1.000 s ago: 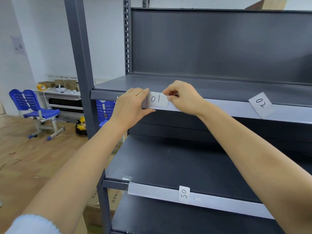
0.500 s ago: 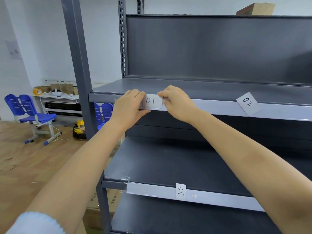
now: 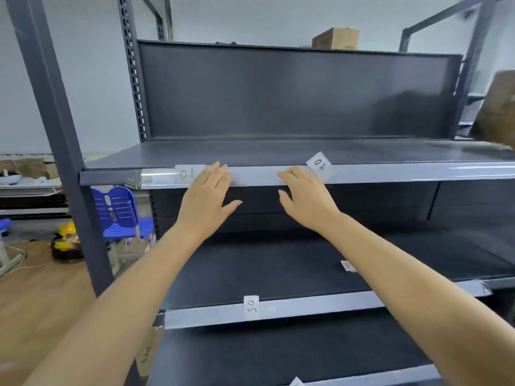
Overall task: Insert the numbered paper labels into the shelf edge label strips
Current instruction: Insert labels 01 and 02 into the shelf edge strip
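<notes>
The "01" paper label [image 3: 187, 173] sits flat in the clear label strip [image 3: 256, 176] on the upper shelf edge, near its left end. My left hand [image 3: 206, 199] lies just right of it, fingers straight against the strip. My right hand [image 3: 303, 195] is farther right with relaxed fingers, its fingertips by the lower left corner of the tilted "02" label [image 3: 320, 165], which sticks up crooked above the strip. A "05" label [image 3: 251, 307] stands sideways in the lower shelf's strip [image 3: 306, 306]. Another small label [image 3: 347, 265] lies on the lower shelf.
Dark grey shelving with a grey upright post [image 3: 58, 151] at the left. A cardboard box [image 3: 335, 39] sits on top and another [image 3: 498, 110] at the right edge. Blue chairs [image 3: 119, 213], a low table with boxes [image 3: 25, 174] and a yellow item [image 3: 67, 238] stand on the wooden floor.
Both hands let go of the "01" label, now seated in the strip, and moved right along the shelf edge. The right hand reached the "02" label. The view shifted right.
</notes>
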### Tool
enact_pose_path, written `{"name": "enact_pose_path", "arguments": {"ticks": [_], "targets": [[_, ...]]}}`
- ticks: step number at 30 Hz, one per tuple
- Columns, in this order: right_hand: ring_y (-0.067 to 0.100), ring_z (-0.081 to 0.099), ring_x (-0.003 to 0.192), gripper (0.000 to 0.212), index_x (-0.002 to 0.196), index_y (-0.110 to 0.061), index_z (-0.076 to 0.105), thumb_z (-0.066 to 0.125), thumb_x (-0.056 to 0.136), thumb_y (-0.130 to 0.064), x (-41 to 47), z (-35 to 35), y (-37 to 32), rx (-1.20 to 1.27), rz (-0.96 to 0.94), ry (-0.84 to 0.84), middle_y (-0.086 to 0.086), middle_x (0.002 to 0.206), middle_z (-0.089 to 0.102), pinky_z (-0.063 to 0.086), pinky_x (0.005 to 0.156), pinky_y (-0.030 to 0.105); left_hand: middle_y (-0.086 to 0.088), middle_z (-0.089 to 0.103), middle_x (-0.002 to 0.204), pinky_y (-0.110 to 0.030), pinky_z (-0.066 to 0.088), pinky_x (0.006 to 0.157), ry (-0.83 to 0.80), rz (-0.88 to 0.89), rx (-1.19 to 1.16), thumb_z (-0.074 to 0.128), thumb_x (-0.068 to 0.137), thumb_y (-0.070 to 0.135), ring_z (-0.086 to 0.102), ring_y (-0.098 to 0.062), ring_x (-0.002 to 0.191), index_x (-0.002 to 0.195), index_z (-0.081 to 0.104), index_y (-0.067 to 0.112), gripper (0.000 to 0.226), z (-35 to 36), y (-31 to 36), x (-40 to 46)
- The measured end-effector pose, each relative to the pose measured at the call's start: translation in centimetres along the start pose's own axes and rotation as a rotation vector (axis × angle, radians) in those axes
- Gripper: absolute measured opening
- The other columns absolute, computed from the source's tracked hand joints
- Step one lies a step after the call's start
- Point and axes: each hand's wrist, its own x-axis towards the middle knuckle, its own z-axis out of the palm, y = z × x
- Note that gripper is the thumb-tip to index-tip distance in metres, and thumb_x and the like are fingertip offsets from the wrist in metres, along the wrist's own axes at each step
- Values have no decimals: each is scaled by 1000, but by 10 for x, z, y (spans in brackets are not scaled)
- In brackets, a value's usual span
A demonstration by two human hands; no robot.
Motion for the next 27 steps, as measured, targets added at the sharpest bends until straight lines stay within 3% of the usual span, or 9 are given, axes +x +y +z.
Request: {"name": "enact_pose_path", "arguments": {"ticks": [5,9,15,19,27], "targets": [[29,49,110,38,132,-8,44,43,96,-20,-43,-15,46,-47,159,-74,8,130,49,39,92,36,-19,66,107,-44,51,86,-36,157,-49,88,58,22,64,-35,100,104,65,-7,58,17,59,0],[29,51,108,38,132,-8,44,43,96,-20,-46,-26,71,-24,205,-43,8,129,50,39,92,35,-17,66,103,-40,53,81,-37,183,-57,88,57,21,65,-33,90,101,66,-5,55,22,86,14],[27,48,114,38,132,-9,44,43,96,-21,-39,-30,104,11,80,-26,6,131,50,35,96,34,-15,65,102,-39,52,81,-13,38,-57,83,65,19,64,-34,93,103,65,-3,47,34,112,42],[24,46,117,40,136,-10,42,42,97,-21,-36,-36,139,47,12,-4,5,134,48,31,99,30,-15,66,97,-39,53,79,19,9,14,87,58,16,65,-33,89,96,65,-4,49,45,134,57],[24,43,122,42,138,-10,41,43,96,-19,-12,-32,159,203,-55,-5,5,137,46,34,103,32,-18,64,111,-43,51,85,-29,-42,118,88,58,15,63,-36,101,106,64,-6,58,56,150,70]]}}
